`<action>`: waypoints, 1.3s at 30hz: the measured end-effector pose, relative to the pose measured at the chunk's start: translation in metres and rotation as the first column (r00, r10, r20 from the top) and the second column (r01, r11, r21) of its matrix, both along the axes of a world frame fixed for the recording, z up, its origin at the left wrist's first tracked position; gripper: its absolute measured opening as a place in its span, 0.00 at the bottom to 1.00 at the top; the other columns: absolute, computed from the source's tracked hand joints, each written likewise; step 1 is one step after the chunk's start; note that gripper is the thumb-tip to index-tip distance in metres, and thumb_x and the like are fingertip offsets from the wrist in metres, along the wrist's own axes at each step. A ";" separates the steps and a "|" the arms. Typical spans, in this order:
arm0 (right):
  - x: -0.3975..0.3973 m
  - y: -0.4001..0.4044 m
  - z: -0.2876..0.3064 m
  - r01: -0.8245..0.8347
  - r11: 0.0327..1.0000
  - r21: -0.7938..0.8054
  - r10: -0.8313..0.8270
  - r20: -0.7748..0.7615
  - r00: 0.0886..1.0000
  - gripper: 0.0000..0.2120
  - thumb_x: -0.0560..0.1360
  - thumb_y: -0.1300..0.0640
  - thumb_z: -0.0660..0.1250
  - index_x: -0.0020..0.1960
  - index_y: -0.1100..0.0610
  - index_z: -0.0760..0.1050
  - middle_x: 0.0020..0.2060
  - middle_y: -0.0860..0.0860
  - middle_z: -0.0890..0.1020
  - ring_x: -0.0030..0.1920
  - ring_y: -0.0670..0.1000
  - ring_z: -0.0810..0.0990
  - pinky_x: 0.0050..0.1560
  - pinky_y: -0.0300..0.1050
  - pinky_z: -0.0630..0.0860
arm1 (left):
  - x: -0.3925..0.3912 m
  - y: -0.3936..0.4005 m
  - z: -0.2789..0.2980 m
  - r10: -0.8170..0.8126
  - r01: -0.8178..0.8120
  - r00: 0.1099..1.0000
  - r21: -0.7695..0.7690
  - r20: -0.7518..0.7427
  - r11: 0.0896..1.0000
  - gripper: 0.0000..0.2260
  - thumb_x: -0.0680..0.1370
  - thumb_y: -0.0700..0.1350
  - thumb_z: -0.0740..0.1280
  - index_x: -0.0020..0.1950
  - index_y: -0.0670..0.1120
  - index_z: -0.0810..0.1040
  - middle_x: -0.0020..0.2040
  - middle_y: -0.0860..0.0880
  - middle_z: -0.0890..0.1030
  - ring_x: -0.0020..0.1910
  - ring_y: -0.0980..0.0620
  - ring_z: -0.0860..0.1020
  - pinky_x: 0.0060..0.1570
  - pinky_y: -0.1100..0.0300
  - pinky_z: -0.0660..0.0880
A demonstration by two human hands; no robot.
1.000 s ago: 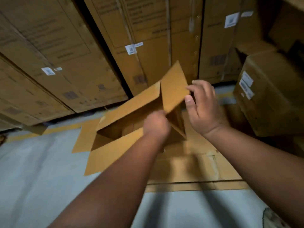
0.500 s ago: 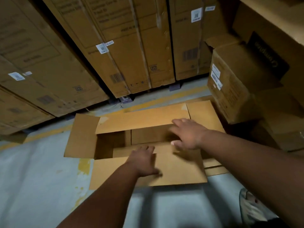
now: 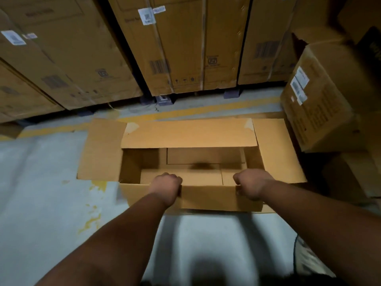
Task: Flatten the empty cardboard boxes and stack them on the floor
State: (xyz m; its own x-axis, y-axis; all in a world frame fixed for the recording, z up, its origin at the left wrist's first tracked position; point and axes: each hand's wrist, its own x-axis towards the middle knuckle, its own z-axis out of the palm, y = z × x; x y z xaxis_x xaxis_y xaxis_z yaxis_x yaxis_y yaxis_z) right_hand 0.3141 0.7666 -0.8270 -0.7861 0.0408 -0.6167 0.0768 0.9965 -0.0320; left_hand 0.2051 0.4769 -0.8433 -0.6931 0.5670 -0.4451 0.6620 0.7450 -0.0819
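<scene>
An empty brown cardboard box stands open on the grey floor, its four top flaps spread outward. My left hand grips the near rim of the box left of its middle, fingers curled over the edge. My right hand grips the same near rim further right, fingers also curled over it. The near flap hangs down between and below my hands. Flattened cardboard shows under the box at its right side.
Tall stacked cartons line the back wall on pallet feet. A labelled box sits tilted at the right, close to the open box. A yellow floor line runs behind it. Bare grey floor lies to the left.
The box was tilted up in my hands, then set down with my palms on its flaps. Now both hands have moved to the near rim and curled over it.
</scene>
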 end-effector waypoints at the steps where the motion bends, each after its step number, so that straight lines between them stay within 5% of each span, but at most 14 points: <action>1: -0.002 0.006 0.001 -0.004 1.000 0.011 0.003 0.046 0.999 0.11 0.83 0.46 0.70 0.63 0.48 0.79 0.58 0.50 0.84 0.55 0.53 0.82 0.58 0.52 0.83 | 0.006 0.005 -0.002 -0.040 0.040 0.999 0.006 0.022 0.999 0.09 0.82 0.42 0.67 0.60 0.51 0.81 0.58 0.47 0.82 0.58 0.44 0.80 0.55 0.51 0.79; 6: -0.014 0.017 -0.003 0.189 0.976 -0.112 -0.163 0.208 0.964 0.39 0.83 0.26 0.57 0.87 0.45 0.60 0.84 0.55 0.68 0.81 0.60 0.69 0.78 0.59 0.70 | 0.035 0.019 -0.023 -0.059 0.062 0.989 -0.018 0.139 0.998 0.12 0.84 0.41 0.64 0.67 0.49 0.77 0.62 0.44 0.81 0.62 0.39 0.80 0.56 0.47 0.78; 10: -0.028 0.011 0.003 0.079 0.985 -0.156 -0.118 -0.266 0.957 0.32 0.86 0.35 0.60 0.85 0.48 0.61 0.79 0.53 0.73 0.76 0.57 0.73 0.73 0.56 0.74 | 0.041 0.012 -0.030 0.033 -0.027 0.978 -0.030 0.205 0.999 0.16 0.86 0.42 0.63 0.73 0.50 0.70 0.63 0.42 0.81 0.61 0.38 0.81 0.52 0.47 0.75; 12: -0.039 0.010 0.011 0.009 0.996 -0.093 -0.058 -0.532 0.845 0.29 0.85 0.40 0.63 0.83 0.49 0.64 0.74 0.53 0.75 0.71 0.57 0.75 0.69 0.56 0.75 | 0.041 0.008 -0.030 0.032 -0.028 0.973 -0.020 0.227 0.999 0.16 0.85 0.42 0.63 0.74 0.52 0.71 0.61 0.43 0.82 0.60 0.39 0.81 0.52 0.48 0.76; 15: -0.066 0.012 0.023 0.045 0.998 -0.036 -0.057 -0.695 0.716 0.35 0.83 0.43 0.65 0.87 0.48 0.58 0.82 0.55 0.66 0.82 0.61 0.65 0.79 0.62 0.66 | 0.045 0.004 -0.035 0.021 -0.018 0.969 -0.014 0.245 1.000 0.17 0.85 0.41 0.64 0.74 0.51 0.73 0.59 0.43 0.82 0.58 0.39 0.81 0.57 0.46 0.81; 18: -0.102 0.025 0.028 0.107 0.991 0.076 -0.029 -0.664 0.747 0.43 0.82 0.42 0.67 0.89 0.46 0.48 0.89 0.54 0.49 0.88 0.60 0.48 0.84 0.68 0.54 | 0.048 0.001 -0.042 0.006 -0.005 0.973 -0.002 0.232 1.000 0.17 0.85 0.39 0.62 0.74 0.49 0.75 0.60 0.41 0.83 0.59 0.37 0.82 0.59 0.45 0.82; 21: -0.129 0.046 0.015 0.205 0.973 0.102 -0.121 -0.528 0.841 0.47 0.81 0.45 0.71 0.89 0.44 0.44 0.89 0.50 0.43 0.88 0.61 0.44 0.83 0.74 0.49 | 0.045 -0.001 -0.046 -0.001 -0.007 0.977 0.035 0.215 0.999 0.17 0.85 0.39 0.64 0.74 0.49 0.75 0.60 0.42 0.83 0.58 0.39 0.82 0.58 0.45 0.82; 27: -0.128 0.082 -0.032 0.372 0.928 0.019 -0.345 -0.337 0.876 0.45 0.82 0.62 0.70 0.87 0.39 0.49 0.88 0.46 0.51 0.87 0.59 0.49 0.75 0.81 0.62 | 0.037 0.003 -0.048 -0.003 -0.004 0.985 0.044 0.175 0.999 0.16 0.85 0.41 0.66 0.74 0.49 0.74 0.58 0.44 0.83 0.55 0.42 0.82 0.53 0.48 0.81; 33: -0.129 0.103 -0.043 0.341 0.940 -0.027 -0.318 -0.435 0.843 0.32 0.84 0.61 0.66 0.83 0.44 0.62 0.82 0.50 0.67 0.80 0.62 0.64 0.67 0.70 0.76 | 0.031 0.004 -0.042 -0.030 0.028 0.984 0.015 0.174 1.000 0.16 0.85 0.41 0.65 0.73 0.49 0.73 0.56 0.44 0.83 0.52 0.41 0.82 0.46 0.50 0.75; 39: -0.123 0.116 -0.057 0.479 0.878 -0.025 -0.454 -0.363 0.813 0.38 0.82 0.64 0.65 0.84 0.37 0.59 0.81 0.56 0.65 0.73 0.67 0.70 0.63 0.65 0.79 | 0.037 -0.002 -0.044 0.000 -0.003 0.977 0.013 0.213 1.000 0.12 0.86 0.44 0.63 0.69 0.50 0.75 0.54 0.46 0.84 0.50 0.43 0.81 0.48 0.49 0.79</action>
State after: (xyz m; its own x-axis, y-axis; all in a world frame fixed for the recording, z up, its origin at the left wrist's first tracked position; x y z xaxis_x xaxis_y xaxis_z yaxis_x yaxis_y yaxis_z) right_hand 0.1912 0.8825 -0.8842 -0.8236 0.4876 -0.2898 0.5291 0.8445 -0.0829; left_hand 0.2422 0.4750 -0.8869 -0.5841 0.5731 -0.5748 0.6624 0.7459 0.0706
